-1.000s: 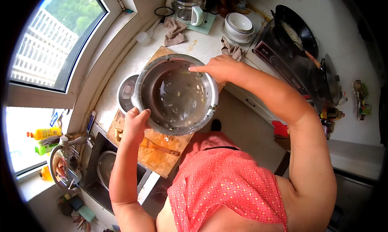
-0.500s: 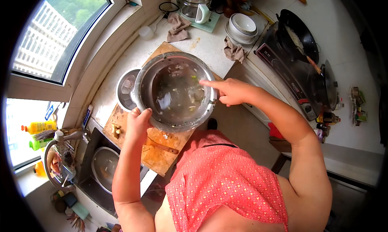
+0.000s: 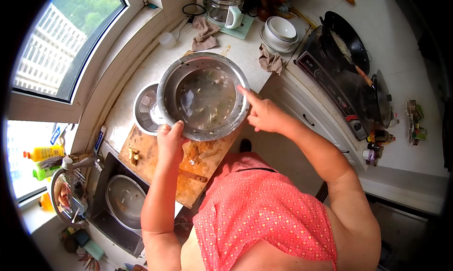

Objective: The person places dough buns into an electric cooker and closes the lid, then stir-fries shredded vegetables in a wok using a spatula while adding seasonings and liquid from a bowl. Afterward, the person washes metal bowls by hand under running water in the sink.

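A wide metal basin (image 3: 166, 89) is in front of me, holding cloudy water (image 3: 205, 101) with pale and green bits floating in it. My left hand (image 3: 171, 136) is closed on the near-left part of its rim, thumb on top. At the right side, my right hand (image 3: 266, 114) has one long digit laid over the rim, while its other fingers are curled outside; their contact with the wall is partly hidden. Below lies a wooden cutting board (image 3: 141, 146) with ginger-like pieces (image 3: 134, 155) and a wooden-handled knife (image 3: 191, 175). I cannot tell whether the basin touches the board.
A smaller metal bowl (image 3: 141, 115) stands left of the basin. The sink (image 3: 101, 221) at lower left holds another metal basin (image 3: 111, 195). White bowls (image 3: 283, 29), brown cloths (image 3: 205, 33) and a glass kettle (image 3: 222, 9) occupy the counter. At right, a black wok (image 3: 356, 49) is on a stove (image 3: 325, 84).
The basin has shifted up in the view, away from my body, with both hands following. More of the board shows below it. The digit of my right hand reaches less far over the water.
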{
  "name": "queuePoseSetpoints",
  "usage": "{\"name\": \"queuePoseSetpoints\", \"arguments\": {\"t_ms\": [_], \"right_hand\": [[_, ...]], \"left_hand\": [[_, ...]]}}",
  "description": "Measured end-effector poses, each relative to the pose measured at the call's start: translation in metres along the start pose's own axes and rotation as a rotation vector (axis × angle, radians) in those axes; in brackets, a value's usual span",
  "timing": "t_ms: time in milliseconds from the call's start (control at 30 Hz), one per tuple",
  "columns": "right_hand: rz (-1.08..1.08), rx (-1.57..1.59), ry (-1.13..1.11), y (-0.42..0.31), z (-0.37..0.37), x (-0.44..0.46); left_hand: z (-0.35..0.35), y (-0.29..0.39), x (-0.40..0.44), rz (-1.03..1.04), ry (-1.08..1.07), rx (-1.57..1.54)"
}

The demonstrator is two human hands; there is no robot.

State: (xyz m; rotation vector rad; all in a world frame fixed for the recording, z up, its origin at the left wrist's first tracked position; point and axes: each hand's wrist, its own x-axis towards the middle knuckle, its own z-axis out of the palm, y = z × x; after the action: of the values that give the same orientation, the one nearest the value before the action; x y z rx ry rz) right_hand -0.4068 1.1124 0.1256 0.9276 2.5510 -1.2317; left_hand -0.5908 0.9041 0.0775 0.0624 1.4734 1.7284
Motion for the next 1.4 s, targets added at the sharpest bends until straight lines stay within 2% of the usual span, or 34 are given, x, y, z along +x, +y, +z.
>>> {"name": "queuePoseSetpoints", "arguments": {"t_ms": [33, 67, 133, 200, 267, 333, 400, 433, 500, 533, 600, 667, 700, 800, 933, 967, 1133, 1200, 1233, 1267, 1400], "right_hand": [[-0.035, -0.200, 0.031, 0.007, 0.002, 0.001], [-0.034, -0.202, 0.030, 0.011, 0.005, 0.000], [0.011, -0.317, -0.311, -0.008, 0.006, -0.011], [0.011, -0.320, -0.313, -0.021, 0.008, -0.016], [-0.088, -0.276, -0.352, -0.023, 0.010, -0.020], [-0.124, -0.336, -0.315, -0.020, 0.009, -0.025], [-0.082, -0.428, -0.092, -0.019, 0.000, -0.032], [-0.077, -0.419, -0.076, -0.015, -0.004, -0.037], [-0.172, 0.029, 0.119, -0.002, -0.010, -0.051], [-0.168, 0.039, 0.142, 0.005, -0.013, -0.059], [-0.294, 0.215, 0.392, 0.021, -0.017, -0.074], [-0.281, 0.301, 0.501, 0.040, -0.019, -0.088], [-0.228, 0.346, 0.493, 0.054, -0.021, -0.094], [-0.140, 0.421, 0.526, 0.087, -0.027, -0.113], [-0.059, 0.531, 0.498, 0.129, -0.029, -0.131], [-0.045, 0.554, 0.505, 0.136, -0.031, -0.135], [-0.042, 0.633, 0.544, 0.188, -0.043, -0.148], [-0.023, 0.620, 0.548, 0.208, -0.049, -0.151], [-0.007, 0.656, 0.560, 0.216, -0.054, -0.154], [-0.014, 0.668, 0.571, 0.223, -0.058, -0.156], [0.005, 0.670, 0.589, 0.254, -0.072, -0.166]], "left_hand": [[0.004, 0.001, -0.002, 0.017, 0.005, 0.001], [0.005, -0.002, 0.000, 0.016, 0.006, -0.001], [0.007, -0.009, 0.004, 0.028, 0.006, 0.066], [0.013, -0.004, 0.004, 0.036, -0.012, 0.092], [0.016, -0.002, 0.004, 0.036, -0.004, 0.112], [0.021, 0.003, 0.004, 0.034, -0.013, 0.123], [0.027, 0.009, 0.006, 0.039, -0.029, 0.135], [0.030, 0.011, 0.006, -0.004, -0.038, 0.105], [0.039, 0.016, 0.005, -0.041, -0.063, 0.091], [0.047, 0.021, 0.002, -0.069, -0.064, 0.050], [0.063, 0.026, 0.003, -0.088, -0.097, 0.028], [0.080, 0.029, 0.006, -0.115, -0.079, 0.037], [0.075, 0.024, 0.017, -0.105, -0.200, 0.013], [0.120, 0.040, 0.021, -0.059, -0.135, -0.004], [0.171, 0.060, 0.041, 0.006, -0.231, 0.011], [0.180, 0.067, 0.051, 0.032, -0.256, 0.095], [0.285, 0.099, 0.068, 0.112, -0.225, 0.142], [0.321, 0.109, 0.085, 0.121, -0.320, 0.160], [0.345, 0.113, 0.083, 0.151, -0.236, 0.224], [0.365, 0.117, 0.085, 0.159, -0.242, 0.238], [0.432, 0.121, 0.103, 0.233, -0.350, 0.370]]}}
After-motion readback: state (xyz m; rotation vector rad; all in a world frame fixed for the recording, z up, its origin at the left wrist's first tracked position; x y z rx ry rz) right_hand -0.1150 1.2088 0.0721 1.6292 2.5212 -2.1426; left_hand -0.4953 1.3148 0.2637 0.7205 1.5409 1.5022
